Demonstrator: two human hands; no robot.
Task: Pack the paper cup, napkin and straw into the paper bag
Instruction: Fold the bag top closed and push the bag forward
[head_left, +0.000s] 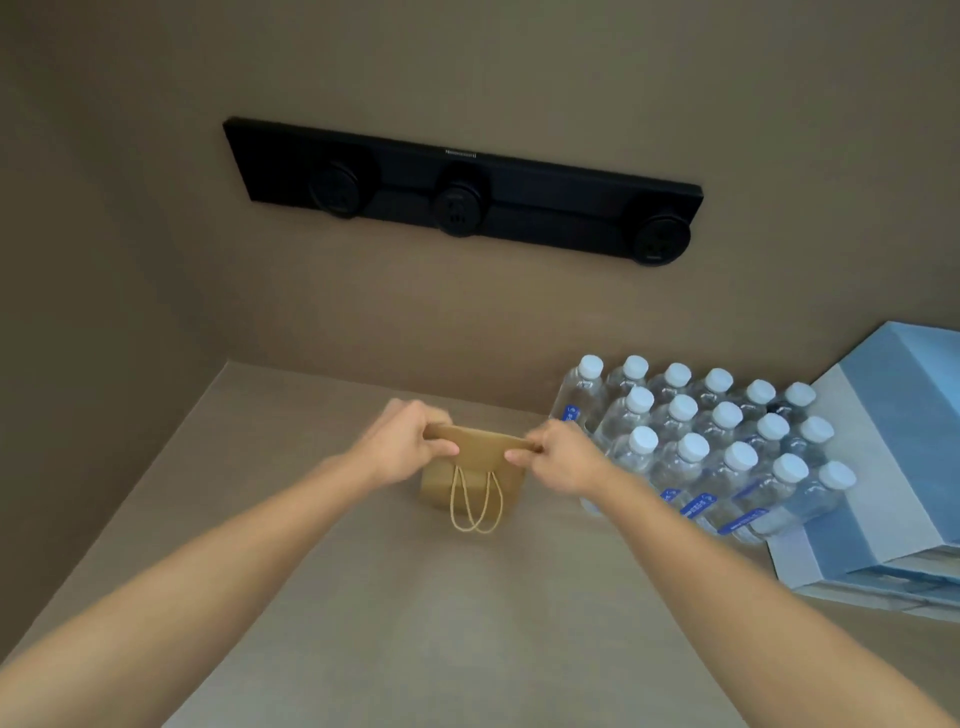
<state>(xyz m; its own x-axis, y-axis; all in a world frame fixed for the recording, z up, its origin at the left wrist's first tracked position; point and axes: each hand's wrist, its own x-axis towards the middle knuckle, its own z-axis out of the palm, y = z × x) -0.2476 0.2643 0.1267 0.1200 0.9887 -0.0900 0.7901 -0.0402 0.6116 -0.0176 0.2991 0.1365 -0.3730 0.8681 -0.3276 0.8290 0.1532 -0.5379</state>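
A small brown paper bag (480, 457) stands upright on the beige counter near the back wall. Its top edge is pinched flat. Twine handles hang down its front face. My left hand (408, 441) grips the left end of the bag's top, and my right hand (561, 457) grips the right end. No paper cup, napkin or straw shows anywhere; the bag's inside is hidden.
A shrink-wrapped pack of several water bottles (711, 441) sits just right of the bag, close to my right wrist. Light blue boxes (883, 467) are stacked at the far right. A black socket strip (462, 192) is mounted on the wall above. Beige counter (415, 623) spreads toward me.
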